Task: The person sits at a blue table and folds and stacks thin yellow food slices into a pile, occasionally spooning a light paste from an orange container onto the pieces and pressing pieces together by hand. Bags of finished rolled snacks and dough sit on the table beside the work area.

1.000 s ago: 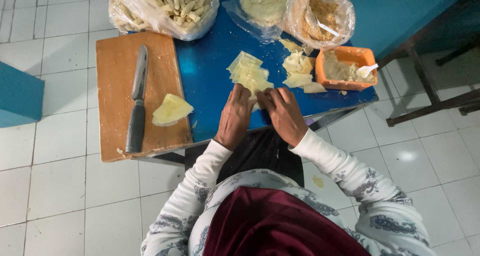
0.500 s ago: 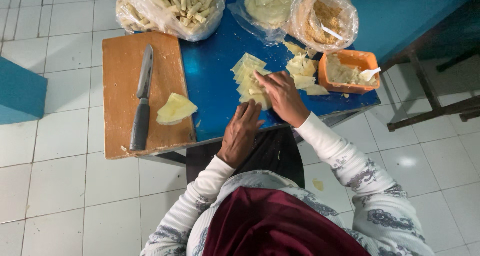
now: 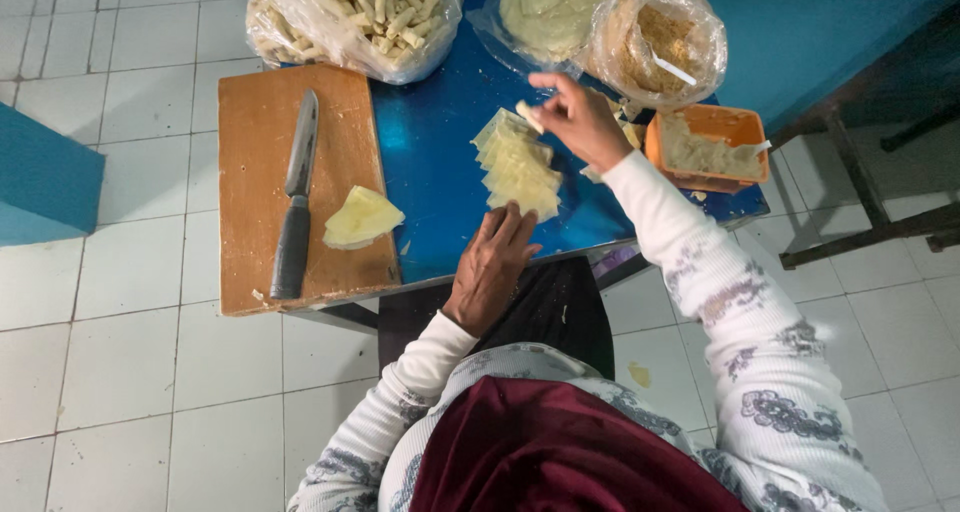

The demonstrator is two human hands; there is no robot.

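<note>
Pinching a small pale roll (image 3: pixel 528 115) in my right hand (image 3: pixel 583 122), I hold it just above the far end of the wrappers (image 3: pixel 520 167), thin, soft, yellowish sheets fanned on the glossy blue table (image 3: pixel 440 162). My left hand (image 3: pixel 492 267) rests flat at the stack's near edge, fingers together, steadying it.

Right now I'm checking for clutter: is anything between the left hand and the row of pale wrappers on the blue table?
Nothing visible: the left hand already reaches the nearest of the wrappers.
</note>
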